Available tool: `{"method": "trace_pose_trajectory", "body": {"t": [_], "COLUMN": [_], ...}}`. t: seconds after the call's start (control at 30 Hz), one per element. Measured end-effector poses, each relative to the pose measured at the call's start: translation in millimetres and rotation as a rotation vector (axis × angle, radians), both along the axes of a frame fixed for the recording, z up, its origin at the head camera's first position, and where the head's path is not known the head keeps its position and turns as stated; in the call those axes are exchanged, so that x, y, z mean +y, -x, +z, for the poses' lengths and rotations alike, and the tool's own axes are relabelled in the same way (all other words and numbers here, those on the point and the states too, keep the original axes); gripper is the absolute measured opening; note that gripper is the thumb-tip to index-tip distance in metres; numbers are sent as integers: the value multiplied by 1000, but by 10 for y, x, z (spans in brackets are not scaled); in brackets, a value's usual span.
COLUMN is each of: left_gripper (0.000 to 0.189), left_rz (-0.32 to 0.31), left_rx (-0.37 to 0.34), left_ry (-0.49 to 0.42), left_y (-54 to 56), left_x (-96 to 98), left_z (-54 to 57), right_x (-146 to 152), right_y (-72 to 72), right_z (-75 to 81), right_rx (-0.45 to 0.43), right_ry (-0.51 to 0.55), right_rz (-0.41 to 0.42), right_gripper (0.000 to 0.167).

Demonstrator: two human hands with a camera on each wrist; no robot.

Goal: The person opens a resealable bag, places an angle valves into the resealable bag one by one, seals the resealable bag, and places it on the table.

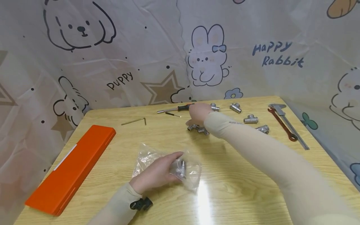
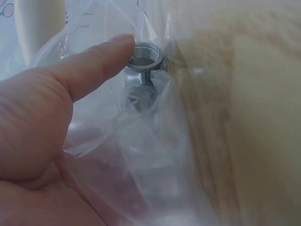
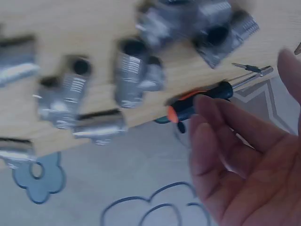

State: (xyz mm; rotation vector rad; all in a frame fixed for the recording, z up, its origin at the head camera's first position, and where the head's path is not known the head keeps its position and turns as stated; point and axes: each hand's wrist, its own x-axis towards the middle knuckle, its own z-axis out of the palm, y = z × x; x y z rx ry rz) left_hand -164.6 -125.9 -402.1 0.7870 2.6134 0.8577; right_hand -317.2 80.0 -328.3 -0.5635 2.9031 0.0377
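Observation:
My left hand (image 1: 157, 173) grips a clear plastic bag (image 1: 144, 159), with a metal pipe fitting (image 1: 183, 168) inside it. The left wrist view shows a fingertip at the threaded mouth of that fitting (image 2: 145, 54), while the film wraps its lower part. Farther back, my right hand (image 1: 200, 113) reaches over several silver tee fittings. Its fingers are loosely bent with nothing between them in the right wrist view, close to the black-and-orange handle of a screwdriver (image 3: 207, 96). Fittings lie right under this hand (image 1: 203, 130) and in a loose group to its right (image 1: 251, 119).
A long orange case (image 1: 76, 165) lies at the left, with a brass-coloured hex key (image 1: 133, 121) beyond it. A small black screwdriver (image 1: 170, 113) rests near the back edge. At the right are a reddish wrench (image 1: 282, 124) and a caliper (image 1: 292, 128). Behind hangs a printed cloth (image 1: 157, 47).

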Motion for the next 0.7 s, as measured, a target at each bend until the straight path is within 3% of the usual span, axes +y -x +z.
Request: {"method": "trace_pose_trajectory", "body": {"t": [0.17, 0.3, 0.47, 0.7], "left_gripper": [91, 90, 90, 90], "left_rz": [1, -4, -3, -5], "left_rx": [7, 19, 18, 20], "left_ry": [-9, -10, -5, -3], "left_y": [-1, -3, -9, -8], "left_x": [2, 7, 15, 9], "left_z": [1, 3, 14, 20], "right_x": [-320, -471, -525, -476], "right_y": [125, 166, 194, 147], "right_z": [-45, -99, -153, -103], "right_rx": [-39, -76, -106, -140], "right_ry": [-196, -283, -286, -276], "right_rz": [-25, -55, -81, -45], "right_gripper": [48, 46, 37, 43]}}
